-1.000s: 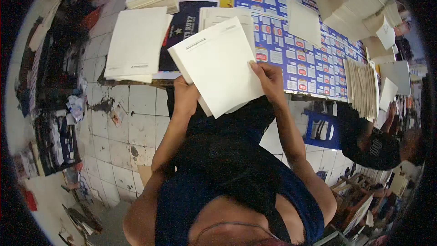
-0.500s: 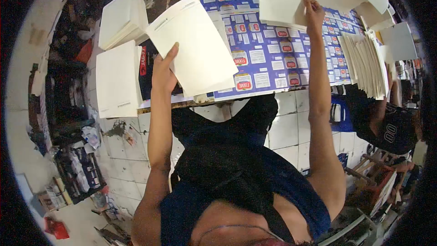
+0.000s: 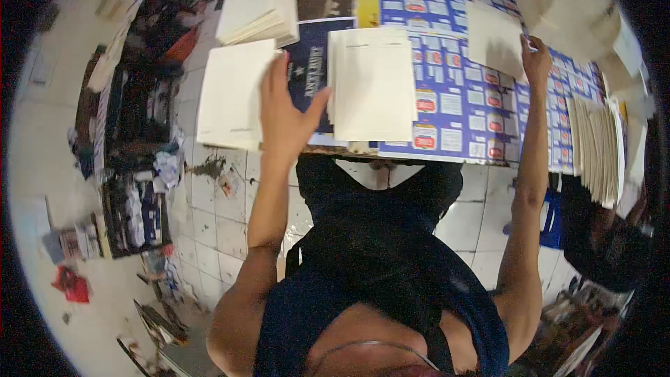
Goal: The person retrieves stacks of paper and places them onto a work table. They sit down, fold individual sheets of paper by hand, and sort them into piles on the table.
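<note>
My left hand [image 3: 283,115] has its fingers stretched out and its thumb apart, over the right edge of the front-left stack of cream paper [image 3: 234,98]. Just right of it, a layered pile of printed sheets [image 3: 373,84] lies on the table, its edges slightly uneven. At the right, my right hand [image 3: 536,63] pinches the edge of a cream sheet [image 3: 492,38], which lies low over the blue label-printed sheet [image 3: 447,122]. Whether that is one sheet or more, I cannot tell.
Another paper stack [image 3: 258,10] stands at the back left. A dark printed board [image 3: 307,77] lies between the piles. A fanned row of paper bundles [image 3: 597,146] stands at the right edge. A person in dark clothing [image 3: 607,237] is beyond it.
My left hand has let go of the printed sheets, which now lie on the table, and moved to the front-left stack. My right hand still pinches paper. The view has shifted.
</note>
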`<control>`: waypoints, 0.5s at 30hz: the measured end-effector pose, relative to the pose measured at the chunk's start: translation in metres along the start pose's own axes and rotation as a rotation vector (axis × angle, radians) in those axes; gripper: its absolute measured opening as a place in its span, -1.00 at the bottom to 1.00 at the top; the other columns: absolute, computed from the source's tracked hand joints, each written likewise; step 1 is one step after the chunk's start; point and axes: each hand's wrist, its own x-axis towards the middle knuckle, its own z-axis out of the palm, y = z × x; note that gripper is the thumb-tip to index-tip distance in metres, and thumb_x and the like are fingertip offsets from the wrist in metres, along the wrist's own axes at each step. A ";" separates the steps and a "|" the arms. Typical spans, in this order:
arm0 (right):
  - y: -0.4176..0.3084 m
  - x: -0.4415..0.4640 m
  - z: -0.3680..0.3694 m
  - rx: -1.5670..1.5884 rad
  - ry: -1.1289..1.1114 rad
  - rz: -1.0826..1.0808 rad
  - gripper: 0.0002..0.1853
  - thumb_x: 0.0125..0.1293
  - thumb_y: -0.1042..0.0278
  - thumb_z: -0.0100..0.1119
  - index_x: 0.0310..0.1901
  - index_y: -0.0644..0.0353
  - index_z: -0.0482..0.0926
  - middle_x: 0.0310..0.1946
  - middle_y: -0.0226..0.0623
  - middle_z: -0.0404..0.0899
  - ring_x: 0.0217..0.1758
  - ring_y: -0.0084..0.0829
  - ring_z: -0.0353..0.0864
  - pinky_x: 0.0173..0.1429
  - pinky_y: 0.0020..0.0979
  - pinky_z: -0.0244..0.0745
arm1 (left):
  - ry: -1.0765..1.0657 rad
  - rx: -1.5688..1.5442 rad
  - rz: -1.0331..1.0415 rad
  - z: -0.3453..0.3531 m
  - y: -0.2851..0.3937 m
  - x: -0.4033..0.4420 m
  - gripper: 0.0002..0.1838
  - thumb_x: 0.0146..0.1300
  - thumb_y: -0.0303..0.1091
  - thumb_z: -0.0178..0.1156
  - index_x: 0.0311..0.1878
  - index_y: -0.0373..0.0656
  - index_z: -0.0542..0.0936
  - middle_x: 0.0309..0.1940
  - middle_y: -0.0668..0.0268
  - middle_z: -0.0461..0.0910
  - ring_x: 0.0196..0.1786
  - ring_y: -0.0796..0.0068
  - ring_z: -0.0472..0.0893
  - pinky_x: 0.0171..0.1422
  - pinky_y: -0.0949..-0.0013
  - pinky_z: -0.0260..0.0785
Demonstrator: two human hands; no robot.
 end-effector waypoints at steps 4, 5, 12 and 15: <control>-0.089 -0.023 -0.016 0.352 -0.116 -0.023 -0.63 0.31 0.01 0.17 -0.11 0.16 0.66 -0.24 -0.19 0.67 -0.31 -0.44 0.63 -0.18 -0.43 0.50 | -0.133 0.422 -0.124 -0.038 -0.078 -0.021 0.05 0.04 0.17 0.31 0.39 -0.40 0.09 0.43 -0.17 -0.03 0.49 -0.19 -0.09 0.52 -0.06 -0.23; -0.102 -0.031 -0.005 0.511 -0.119 -0.112 -0.67 0.33 0.07 0.15 -0.11 0.16 0.65 -0.24 -0.22 0.68 -0.29 -0.44 0.64 -0.17 -0.44 0.50 | -0.287 0.506 -0.158 -0.040 -0.090 -0.031 0.05 0.05 0.15 0.30 0.40 -0.39 0.07 0.44 -0.15 -0.06 0.49 -0.19 -0.11 0.52 -0.08 -0.26; -0.294 -0.147 0.022 1.202 -1.168 0.191 -0.29 0.32 -0.37 -0.17 0.05 0.20 0.52 -0.08 -0.31 0.60 -0.14 -0.41 0.58 0.01 -0.34 0.48 | -0.430 -0.073 0.088 -0.084 -0.065 -0.081 -0.42 0.03 -0.48 0.19 0.22 -0.09 0.46 0.27 0.22 0.40 0.42 0.06 0.21 0.51 -0.07 -0.13; -0.333 -0.174 0.050 1.451 -1.771 0.591 -0.29 0.32 -0.28 -0.05 0.12 0.32 0.43 -0.03 -0.21 0.55 -0.11 -0.35 0.59 0.03 -0.35 0.50 | -0.416 -0.088 0.145 -0.099 -0.071 -0.090 -0.56 0.00 -0.58 0.15 0.02 -0.08 0.61 0.15 0.33 0.54 0.37 0.13 0.31 0.48 -0.05 -0.02</control>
